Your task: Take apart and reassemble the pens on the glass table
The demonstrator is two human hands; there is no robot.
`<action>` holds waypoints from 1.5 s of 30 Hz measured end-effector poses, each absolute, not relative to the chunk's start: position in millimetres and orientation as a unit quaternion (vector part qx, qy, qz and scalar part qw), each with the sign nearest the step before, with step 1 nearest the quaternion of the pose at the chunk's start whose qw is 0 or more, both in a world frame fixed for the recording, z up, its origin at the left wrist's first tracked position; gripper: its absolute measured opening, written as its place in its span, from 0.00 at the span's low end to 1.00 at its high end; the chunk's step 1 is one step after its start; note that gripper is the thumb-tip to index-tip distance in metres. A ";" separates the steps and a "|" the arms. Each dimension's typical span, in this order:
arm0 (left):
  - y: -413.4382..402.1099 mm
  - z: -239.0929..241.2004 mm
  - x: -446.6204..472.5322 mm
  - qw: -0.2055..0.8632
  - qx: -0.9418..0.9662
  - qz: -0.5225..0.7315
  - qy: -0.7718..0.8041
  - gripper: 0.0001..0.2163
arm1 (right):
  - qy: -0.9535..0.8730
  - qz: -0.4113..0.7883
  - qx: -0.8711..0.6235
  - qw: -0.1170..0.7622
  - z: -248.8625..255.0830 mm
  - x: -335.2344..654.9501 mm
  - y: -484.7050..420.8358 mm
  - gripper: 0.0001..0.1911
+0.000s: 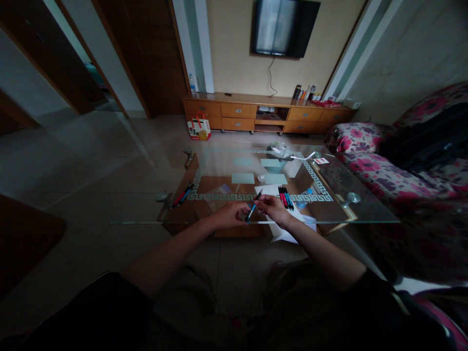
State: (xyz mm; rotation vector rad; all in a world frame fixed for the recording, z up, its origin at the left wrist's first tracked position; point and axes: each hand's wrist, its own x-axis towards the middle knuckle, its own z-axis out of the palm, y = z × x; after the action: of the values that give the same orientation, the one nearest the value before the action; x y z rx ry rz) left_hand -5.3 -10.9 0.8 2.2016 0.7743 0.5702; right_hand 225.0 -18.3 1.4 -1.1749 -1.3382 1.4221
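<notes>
A pen (252, 211) with a blue barrel and dark ends slants between my hands, over the near edge of the glass table (226, 209). My left hand (232, 214) is closed with its fingertips at the pen's lower end. The fingers of my right hand (273, 208) pinch the pen higher up, near its middle. Just beyond my right hand, several red, black and blue pens (285, 198) lie side by side on white paper (268, 189). More pens (182, 196), red and dark, lie at the left side of the table.
A plastic bag (280, 149) and a white strip (303, 157) lie at the table's far side. A water bottle (305, 197) shows beside the pens. A floral sofa (365, 141) stands at right, a wooden TV cabinet (237, 110) and gift bag (199, 128) ahead.
</notes>
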 end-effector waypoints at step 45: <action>-14.0 4.9 -2.1 0.358 0.833 0.239 0.348 0.23 | -0.485 0.623 -0.462 0.404 3.4 211.8 -28.3 0.25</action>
State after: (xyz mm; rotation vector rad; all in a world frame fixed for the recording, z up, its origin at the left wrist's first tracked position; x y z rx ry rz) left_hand -2.1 -14.0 4.9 2.1496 0.8989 0.6164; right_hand 211.8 -28.3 3.4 -1.1653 -1.2233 1.5739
